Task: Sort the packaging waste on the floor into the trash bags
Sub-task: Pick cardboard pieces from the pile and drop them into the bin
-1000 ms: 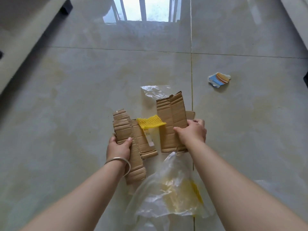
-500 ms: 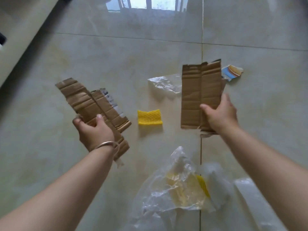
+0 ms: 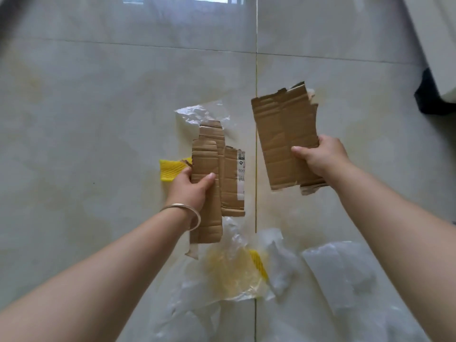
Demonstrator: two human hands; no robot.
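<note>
Barely started imo: left hand (image 3: 191, 187) grips torn brown cardboard strips (image 3: 217, 178), right hand (image 3: 320, 159) grips a wider brown cardboard sheet (image 3: 283, 134). Yellow foam net (image 3: 171, 169) sits on the floor, clear trash bags (image 3: 246, 272) lie near.

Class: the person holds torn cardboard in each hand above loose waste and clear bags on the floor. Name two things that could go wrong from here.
1. The left hand grips several overlapping cardboard strips at one edge; one might slip out.
2. The clear bags lie flat and crumpled on the floor, and both hands are full, the right hand gripping a wider cardboard piece, so opening a bag could be awkward.
</note>
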